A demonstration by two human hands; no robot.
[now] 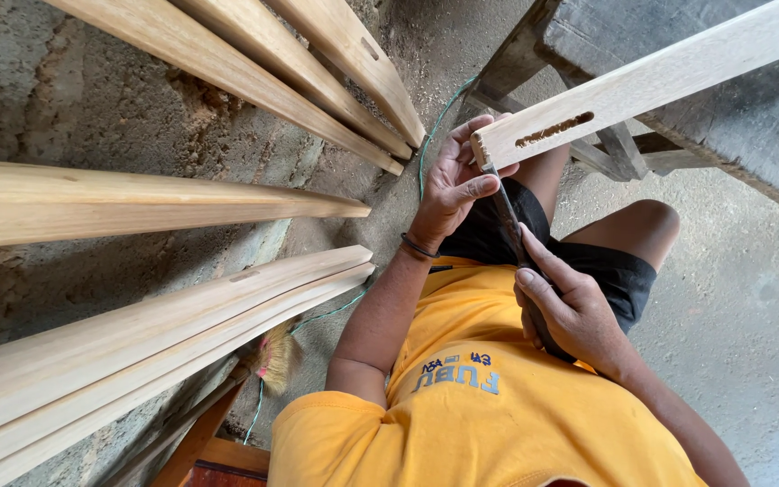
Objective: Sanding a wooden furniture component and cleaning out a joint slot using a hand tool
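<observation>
Left hand [451,185] grips the plank end [489,149] w/ closed fingers; right hand [570,311] wraps the dark tool [508,225] — its long axis points up to that end.

Pale cream plank [660,77] upper right, dark slot in it. Pale yellow-tan boards [137,203] left. Orange-yellow shirt [489,406] bottom centre. Black shorts [606,271]. Green cord [435,126]. Grey floor [750,298].

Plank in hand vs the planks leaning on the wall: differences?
The held plank rests on a dark bench; the leaning planks stand against the wall. The held plank shows a long rough slot; the leaning planks show only small notches. The left hand grips its end, the right hand works a tool there. Both are pale bare wood.
</observation>
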